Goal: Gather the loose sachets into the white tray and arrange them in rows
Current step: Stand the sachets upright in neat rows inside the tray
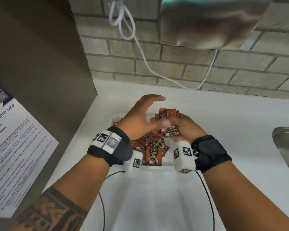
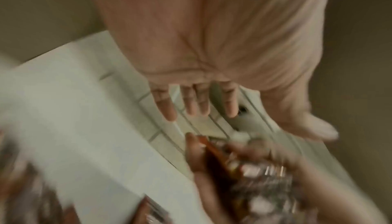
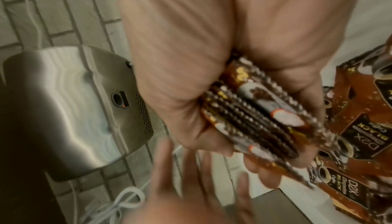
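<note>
While right hand (image 1: 182, 129) clamps stacked sachets (image 3: 260, 118) over white tray (image 1: 157, 166), left hand (image 1: 140, 117) hovers, fingers spread, empty. Step: squaring bundle. Next: set it down as row, beside loose pile (image 1: 153, 150) w/ care.

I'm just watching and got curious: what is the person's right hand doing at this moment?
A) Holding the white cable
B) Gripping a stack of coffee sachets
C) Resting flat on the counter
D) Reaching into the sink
B: the right hand has its fingers and thumb curled round a stack of sachets, held above the white tray, while the left hand is spread open beside it.
</note>
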`<move>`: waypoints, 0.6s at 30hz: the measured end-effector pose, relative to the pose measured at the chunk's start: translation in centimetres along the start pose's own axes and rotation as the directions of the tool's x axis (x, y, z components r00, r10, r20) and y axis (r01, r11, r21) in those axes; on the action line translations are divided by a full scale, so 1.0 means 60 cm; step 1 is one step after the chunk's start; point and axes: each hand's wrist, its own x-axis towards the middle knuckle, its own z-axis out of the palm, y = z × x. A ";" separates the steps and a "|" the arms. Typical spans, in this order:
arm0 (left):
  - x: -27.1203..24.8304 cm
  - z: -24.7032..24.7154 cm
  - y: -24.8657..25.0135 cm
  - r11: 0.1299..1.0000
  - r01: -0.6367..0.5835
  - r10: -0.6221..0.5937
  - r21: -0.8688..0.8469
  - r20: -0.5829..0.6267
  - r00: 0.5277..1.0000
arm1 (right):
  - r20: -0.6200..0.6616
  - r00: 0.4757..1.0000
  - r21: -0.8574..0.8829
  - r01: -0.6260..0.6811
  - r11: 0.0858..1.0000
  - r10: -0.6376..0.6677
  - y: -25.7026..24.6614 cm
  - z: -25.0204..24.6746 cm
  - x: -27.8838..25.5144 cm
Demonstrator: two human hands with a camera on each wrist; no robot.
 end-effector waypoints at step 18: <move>0.019 0.006 0.008 0.894 -0.217 0.122 0.392 0.252 0.960 | 0.048 0.999 -0.036 -0.017 0.999 0.019 0.017 0.024 0.017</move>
